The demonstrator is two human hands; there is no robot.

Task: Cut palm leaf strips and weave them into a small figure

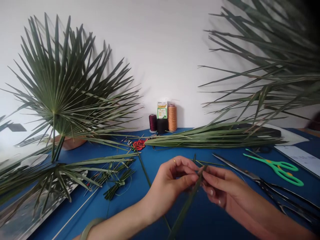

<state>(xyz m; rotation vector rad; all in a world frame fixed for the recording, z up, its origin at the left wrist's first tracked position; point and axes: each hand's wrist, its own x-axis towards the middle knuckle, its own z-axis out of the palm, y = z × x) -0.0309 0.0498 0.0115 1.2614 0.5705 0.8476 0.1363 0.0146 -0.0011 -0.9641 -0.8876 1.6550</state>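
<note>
1. In the head view, a green leaf strip (186, 208) is held above the near middle of the blue table (120, 220), one end between the hands and the rest slanting down to the near edge of the view.
2. The left hand (167, 186) has its thumb and forefinger drawn together in a pinch at the strip's upper end.
3. The right hand (225, 186) grips that same end from the right, thumb against the strip, its other fingers curled underneath; the exact contact beneath is hidden.
4. The strip looks very light and narrow, probably springy along its length yet easy to fold across; it may split along the grain and feel slightly slick. A flat fingertip pinch close to the worked end should suit it, with the long tail left free.
5. To the right lie dark-handled shears (240, 170) and green scissors (277, 166); on the far side, a bundle of leaf blades (200, 138); to the left, small knotted leaf pieces (118, 183).
</note>
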